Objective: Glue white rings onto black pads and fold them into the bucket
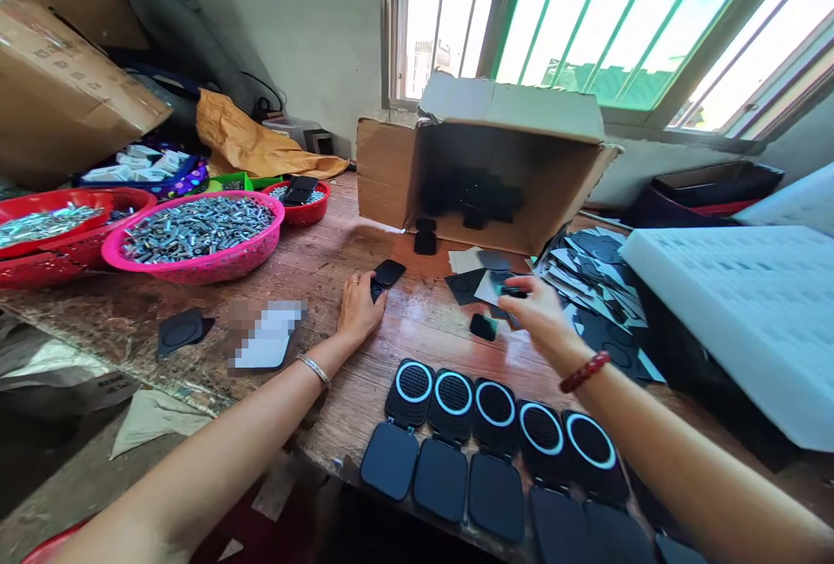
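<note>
My left hand [360, 310] rests on the table with its fingers closed around a black hinged folding holder [389, 272], one square panel of it showing beyond the fingers. My right hand [538, 312] is pinched over some dark and white sheets; the dark thing at its fingertips is blurred. Just left of that hand lies a small glossy black piece [483, 327]. Closer to me, several black folding holders lie opened out in a row, each with a white ring [413, 382] on its upper panel and a plain square lower panel [389, 461].
An open cardboard box [387, 169] holding dark pieces stands at the back, one black holder [426, 238] before it. Pink basket [277, 229] with metal parts is left. Right are a sheet pile [596, 273] and white foam tray [730, 286]. A phone [267, 338] lies front left.
</note>
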{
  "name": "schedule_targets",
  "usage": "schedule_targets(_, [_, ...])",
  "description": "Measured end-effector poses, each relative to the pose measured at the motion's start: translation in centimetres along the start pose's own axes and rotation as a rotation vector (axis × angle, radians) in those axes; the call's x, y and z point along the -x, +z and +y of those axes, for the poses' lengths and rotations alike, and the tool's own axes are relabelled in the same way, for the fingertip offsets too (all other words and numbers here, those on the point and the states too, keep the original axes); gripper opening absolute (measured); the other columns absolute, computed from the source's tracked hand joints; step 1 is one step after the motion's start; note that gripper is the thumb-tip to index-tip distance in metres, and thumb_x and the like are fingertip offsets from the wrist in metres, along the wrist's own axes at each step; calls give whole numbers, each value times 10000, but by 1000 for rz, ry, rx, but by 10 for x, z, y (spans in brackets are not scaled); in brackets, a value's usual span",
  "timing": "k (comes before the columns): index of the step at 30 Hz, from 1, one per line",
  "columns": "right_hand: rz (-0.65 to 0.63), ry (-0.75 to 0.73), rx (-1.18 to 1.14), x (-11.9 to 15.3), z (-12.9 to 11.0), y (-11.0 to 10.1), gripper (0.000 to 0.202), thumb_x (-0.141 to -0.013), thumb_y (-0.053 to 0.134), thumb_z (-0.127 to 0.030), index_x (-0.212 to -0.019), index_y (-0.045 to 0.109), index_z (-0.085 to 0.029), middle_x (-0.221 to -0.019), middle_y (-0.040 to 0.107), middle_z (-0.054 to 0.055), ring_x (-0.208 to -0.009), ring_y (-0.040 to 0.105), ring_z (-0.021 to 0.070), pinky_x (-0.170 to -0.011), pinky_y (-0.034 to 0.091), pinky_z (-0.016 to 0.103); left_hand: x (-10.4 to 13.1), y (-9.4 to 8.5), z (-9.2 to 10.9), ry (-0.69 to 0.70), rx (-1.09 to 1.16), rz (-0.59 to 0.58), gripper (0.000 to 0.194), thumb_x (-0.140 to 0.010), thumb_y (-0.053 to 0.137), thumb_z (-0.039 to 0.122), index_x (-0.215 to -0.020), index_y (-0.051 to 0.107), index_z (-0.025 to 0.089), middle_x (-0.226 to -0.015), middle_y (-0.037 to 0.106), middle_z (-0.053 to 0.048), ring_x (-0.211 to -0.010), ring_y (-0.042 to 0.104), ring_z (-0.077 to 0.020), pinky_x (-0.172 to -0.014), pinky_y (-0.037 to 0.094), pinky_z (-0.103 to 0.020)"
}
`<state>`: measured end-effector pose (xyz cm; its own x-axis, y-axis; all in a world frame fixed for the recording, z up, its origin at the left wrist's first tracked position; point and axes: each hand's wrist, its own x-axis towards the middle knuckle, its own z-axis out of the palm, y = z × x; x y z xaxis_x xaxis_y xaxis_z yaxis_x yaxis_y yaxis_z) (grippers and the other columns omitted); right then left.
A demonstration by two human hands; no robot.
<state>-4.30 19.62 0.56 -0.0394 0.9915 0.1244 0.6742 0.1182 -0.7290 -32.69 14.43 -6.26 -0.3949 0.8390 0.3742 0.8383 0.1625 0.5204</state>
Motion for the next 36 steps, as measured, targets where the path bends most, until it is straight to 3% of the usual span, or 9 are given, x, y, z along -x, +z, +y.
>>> schedule_targets(5, [-137, -147, 112, 56, -37, 60, 369, -699, 662, -190, -1066, 639, -159, -1094, 613, 88, -964, 597, 208, -850, 488, 323, -2, 3, -4, 28, -5, 32, 366, -835, 584, 257, -1181, 574, 138, -1156, 603, -161, -1141, 551, -326, -1005, 440, -468])
schedule_targets(8, [-240, -276, 197, 68, -48, 70, 219, -717, 707, -211, -934, 687, -196, -1109, 649, 68, -1092, 566, 247, -930, 449, 359, -3, 6, -9, 54, -6, 60, 362, -855, 559, 300, -1175, 579, 134, -1151, 613, -164, -1130, 558, -331, -988, 451, -498])
schedule_targets(11, [-247, -350, 309, 52, -43, 55, 88, -816, 668, -238, -881, 709, -194, -1279, 614, 96, -1338, 389, 307, -1092, 295, 440, -4, 6, -11, 97, -6, 84, 380, -876, 544, 338, -1198, 585, 140, -1182, 604, -162, -1166, 541, -331, -1012, 436, -512])
schedule_targets(15, [-150, -252, 443, 8, -16, 21, 312, -878, 613, -177, -1170, 634, -69, -1421, 478, 236, -1426, 262, 356, -1150, 160, 512, 0, 1, -2, 227, -10, 70, 385, -914, 510, 364, -1222, 637, 170, -1337, 532, -165, -1344, 395, -350, -1115, 329, -550])
schedule_targets(17, [-130, -172, 475, -12, 1, 8, 456, -850, 690, -253, -1240, 580, -44, -1398, 484, 259, -1387, 327, 386, -1122, 221, 557, 4, -3, 4, 338, -12, 9, 335, -901, 549, 383, -1170, 693, 245, -1396, 517, -113, -1404, 327, -340, -1159, 261, -551])
schedule_targets(20, [-160, -75, 456, -29, 20, -2, 401, -877, 680, -350, -1196, 607, -119, -1275, 594, 145, -1217, 534, 302, -1032, 398, 530, 9, -7, 12, 470, -16, -99, 286, -845, 641, 420, -1096, 737, 324, -1400, 548, -54, -1414, 332, -330, -1180, 222, -547])
schedule_targets(28, [-45, 203, 25, -61, 29, -37, 307, -947, 595, -352, -1184, 602, -156, -1154, 633, 81, -956, 644, 196, -809, 560, 389, 8, -3, 12, 443, -13, -147, 340, -860, 619, 413, -1153, 723, 276, -1408, 542, -98, -1420, 305, -373, -1163, 203, -609])
schedule_targets(32, [23, 305, -305, -52, 25, -61, 253, -964, 572, -355, -1085, 619, -138, -964, 665, 38, -757, 651, 131, -662, 567, 294, 8, -2, 11, 412, 40, -144, 333, -850, 632, 370, -1140, 727, 236, -1393, 550, -125, -1419, 308, -381, -1163, 211, -602])
schedule_targets(36, [-46, 337, -619, -9, 12, -77, 286, -1008, 426, -271, -843, 619, -140, -819, 717, 90, -701, 697, 152, -661, 587, 285, 8, -4, 12, 365, 134, -133, 323, -812, 668, 342, -1098, 728, 204, -1344, 581, -139, -1404, 337, -380, -1162, 230, -597])
